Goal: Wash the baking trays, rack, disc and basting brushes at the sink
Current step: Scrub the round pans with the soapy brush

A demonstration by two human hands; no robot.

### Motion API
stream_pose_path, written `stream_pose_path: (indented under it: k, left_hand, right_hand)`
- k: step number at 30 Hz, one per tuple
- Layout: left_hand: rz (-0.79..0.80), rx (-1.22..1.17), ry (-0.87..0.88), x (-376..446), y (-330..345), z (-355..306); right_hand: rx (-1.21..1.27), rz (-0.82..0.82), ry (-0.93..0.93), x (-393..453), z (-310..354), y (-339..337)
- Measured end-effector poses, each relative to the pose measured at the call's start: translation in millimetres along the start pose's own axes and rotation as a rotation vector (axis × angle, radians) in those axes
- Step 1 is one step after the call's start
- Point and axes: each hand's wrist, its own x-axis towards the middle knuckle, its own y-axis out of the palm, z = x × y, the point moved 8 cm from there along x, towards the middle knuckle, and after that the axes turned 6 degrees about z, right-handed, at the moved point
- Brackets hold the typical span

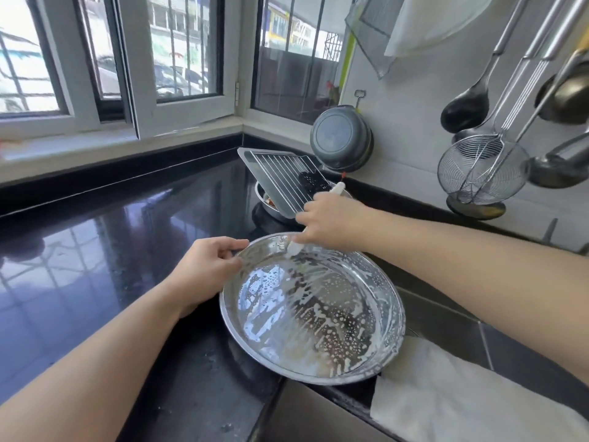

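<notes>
At the black countertop's (pixel 95 237) sink-side edge, round soapy stainless steel tray (pixel 314 317) overhung the sink, left hand (pixel 207 269) pinched its left rim, right hand (pixel 328 223) gripped white-handled basting brush (pixel 294 247) against its far rim, rectangular grey tray with wire rack (pixel 277 180) leaned at the back corner.

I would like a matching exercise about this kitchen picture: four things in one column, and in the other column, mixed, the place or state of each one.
Things:
1. round metal tray
2. white-handled brush
3. wire rack
4. wire skimmer

Places or states:
A. hanging on the wall at the right
B. held in the right hand, its tip on the tray's far rim
C. covered with soap foam, its rim gripped by the left hand
D. leaning at the back, on a rectangular tray

Pairs: 1-C, 2-B, 3-D, 4-A
</notes>
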Motion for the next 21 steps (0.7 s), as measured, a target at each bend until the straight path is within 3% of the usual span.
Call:
stream_pose_path:
  k: [5,12,13,17,21]
  left_hand:
    - [-0.011,-0.010,0.015,0.8,0.0,0.0]
    - [-0.023,-0.001,0.004,-0.9,0.0,-4.3]
    - [-0.022,-0.002,0.002,-1.1,0.2,-4.6]
    - [-0.005,0.003,-0.012,-0.4,0.8,-1.6]
    - [-0.010,0.007,-0.017,-0.1,0.3,0.5]
  right_hand:
    - [0.141,0.279,0.109,-78.2,-2.8,58.0]
    - [0.358,0.710,0.095,-111.9,15.8,40.6]
    - [0.329,0.717,0.133,-106.2,6.4,42.2]
    - [0.106,0.413,0.291,-74.6,-20.6,24.3]
    - [0.095,0.391,0.263,-68.5,-8.2,30.8]
